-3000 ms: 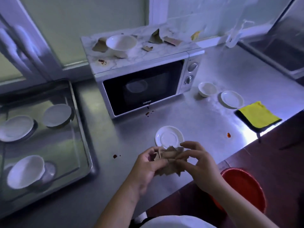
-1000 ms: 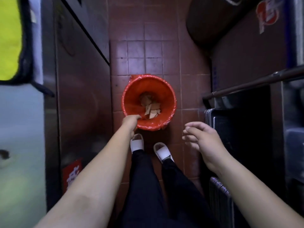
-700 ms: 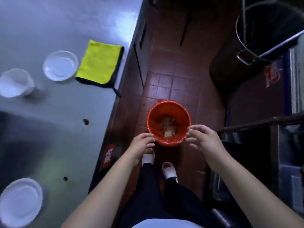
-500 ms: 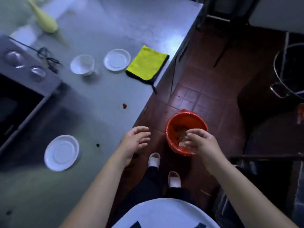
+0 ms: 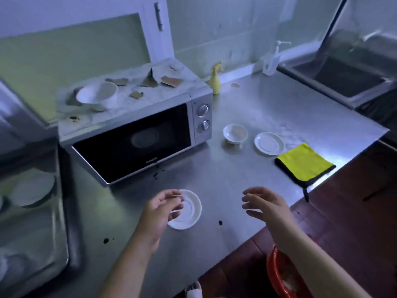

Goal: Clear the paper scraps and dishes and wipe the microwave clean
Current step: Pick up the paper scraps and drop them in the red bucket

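Left hand (image 5: pixel 161 209) and right hand (image 5: pixel 265 204) are held spread, empty, near the counter's (image 5: pixel 247 179) front edge; scraps (image 5: pixel 171 81) on the microwave (image 5: pixel 133 145) are probably to be gathered next.

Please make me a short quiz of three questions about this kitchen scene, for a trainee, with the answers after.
1. True or false: scraps lie on top of the microwave.
2. What colour is the cloth on the counter? A) yellow B) red C) white
3. Which dish lies nearest the left hand?

Key: 1 true; 2 A; 3 the saucer.
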Available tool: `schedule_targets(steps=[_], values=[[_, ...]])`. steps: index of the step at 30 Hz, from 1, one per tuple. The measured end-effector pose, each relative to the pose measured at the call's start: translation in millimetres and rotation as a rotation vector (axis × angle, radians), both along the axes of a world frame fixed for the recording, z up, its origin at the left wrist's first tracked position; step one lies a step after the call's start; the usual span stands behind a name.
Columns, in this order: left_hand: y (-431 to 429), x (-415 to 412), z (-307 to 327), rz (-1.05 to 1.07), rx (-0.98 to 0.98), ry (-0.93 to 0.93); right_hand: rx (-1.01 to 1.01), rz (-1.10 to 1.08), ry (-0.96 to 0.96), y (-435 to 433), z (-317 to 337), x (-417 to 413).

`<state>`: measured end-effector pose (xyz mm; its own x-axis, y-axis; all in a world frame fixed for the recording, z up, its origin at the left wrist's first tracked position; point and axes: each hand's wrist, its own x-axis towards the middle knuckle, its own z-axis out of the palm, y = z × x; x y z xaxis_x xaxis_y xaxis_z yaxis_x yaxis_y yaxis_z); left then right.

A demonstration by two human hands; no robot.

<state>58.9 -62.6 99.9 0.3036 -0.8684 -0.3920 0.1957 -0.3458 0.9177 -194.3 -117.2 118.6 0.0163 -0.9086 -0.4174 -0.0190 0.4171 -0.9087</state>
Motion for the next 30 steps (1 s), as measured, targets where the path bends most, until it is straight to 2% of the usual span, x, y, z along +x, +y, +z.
schedule_targets(steps=[8,16,24,30], values=[[-12.5,92.3,18.0,0.210,-0.073,-0.033,-0.252,0.258,0.169,-76.0,38.2,98.7],[-14.1,115.9,18.1,0.358,-0.047,-0.048,-0.703,0.511,0.588,-242.3,107.6,198.8],[-20.2,106.1,35.1,0.418,-0.018,-0.141,-0.750,0.629,1.165,-347.5,92.3,266.4],[-38.7,106.3,55.5,0.504,-0.010,-0.188,-0.930,0.624,1.321,-366.1,93.5,270.5]])
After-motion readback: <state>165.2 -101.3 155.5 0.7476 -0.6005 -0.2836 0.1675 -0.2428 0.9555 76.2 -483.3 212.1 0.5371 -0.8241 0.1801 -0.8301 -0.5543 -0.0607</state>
